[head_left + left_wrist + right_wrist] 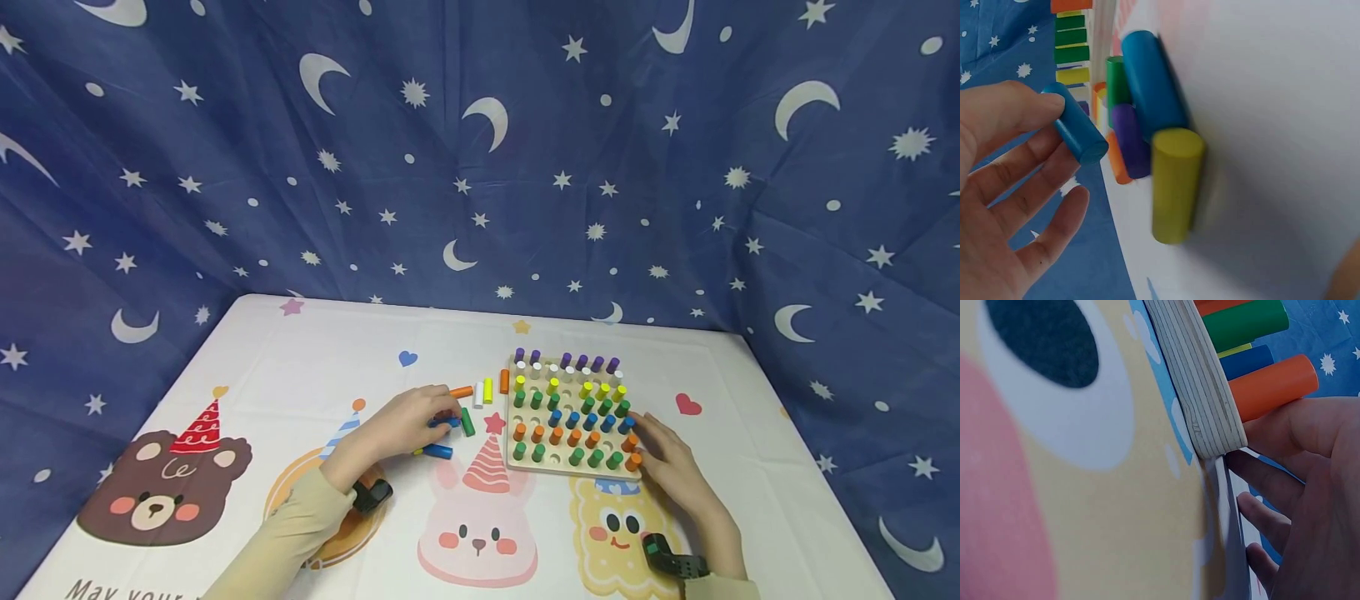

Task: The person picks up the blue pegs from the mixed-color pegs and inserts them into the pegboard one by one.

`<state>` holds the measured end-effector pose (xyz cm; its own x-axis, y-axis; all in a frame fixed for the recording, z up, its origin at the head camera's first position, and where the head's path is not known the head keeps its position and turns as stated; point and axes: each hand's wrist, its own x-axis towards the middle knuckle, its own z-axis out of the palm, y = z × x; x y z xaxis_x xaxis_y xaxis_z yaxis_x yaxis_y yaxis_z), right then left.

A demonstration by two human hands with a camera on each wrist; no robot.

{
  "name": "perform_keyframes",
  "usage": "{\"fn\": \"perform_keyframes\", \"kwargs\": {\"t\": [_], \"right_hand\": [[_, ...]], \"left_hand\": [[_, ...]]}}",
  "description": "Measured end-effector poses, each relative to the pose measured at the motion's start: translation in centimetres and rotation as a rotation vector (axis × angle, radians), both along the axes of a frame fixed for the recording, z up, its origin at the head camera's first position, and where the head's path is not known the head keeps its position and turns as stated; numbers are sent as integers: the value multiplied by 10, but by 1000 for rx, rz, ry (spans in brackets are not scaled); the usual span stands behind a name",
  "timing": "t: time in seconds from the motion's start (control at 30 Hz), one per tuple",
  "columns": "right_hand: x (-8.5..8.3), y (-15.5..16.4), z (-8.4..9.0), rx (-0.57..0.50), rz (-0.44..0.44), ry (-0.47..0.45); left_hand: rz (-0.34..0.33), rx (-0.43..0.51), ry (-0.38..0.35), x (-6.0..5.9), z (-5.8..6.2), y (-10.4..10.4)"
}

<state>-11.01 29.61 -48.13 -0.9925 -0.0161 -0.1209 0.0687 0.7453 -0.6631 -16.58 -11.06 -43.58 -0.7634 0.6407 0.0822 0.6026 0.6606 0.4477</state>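
Note:
My left hand (408, 423) is over the loose pegs left of the pegboard. Its thumb and fingers pinch a blue peg (1077, 128); the other fingers are spread. Close by in the left wrist view lie another blue peg (1154, 84), a yellow peg (1175, 187), a purple peg (1130, 140) and a green peg (1118, 87). My right hand (675, 467) rests at the right edge of the wooden pegboard (540, 468). Its thumb lies by the corner beside an orange peg (1275, 386), the fingers extended along the side. Coloured pegs stand in rows, with several holes bare.
Left of the board lie a white peg (478, 395), a yellow peg (488, 390) and an orange peg (504, 381). The table is covered by a white cloth (600, 542) printed with cartoon animals. A blue curtain (480, 208) with moons and stars hangs behind it.

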Motion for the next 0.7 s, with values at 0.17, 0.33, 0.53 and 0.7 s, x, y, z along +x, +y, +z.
{"fn": "perform_keyframes", "kwargs": {"t": [0.17,0.33,0.53,0.7], "right_hand": [[0,0,0,1,2,1],[0,1,0,1,4,3],[0,1,0,-2,0,-2],[0,0,0,3,3,0]], "left_hand": [[-20,37,23,0,6,5],[-30,76,48,1,9,11],[-44,107,76,-1,11,19],[-40,115,51,-4,11,27]]}}
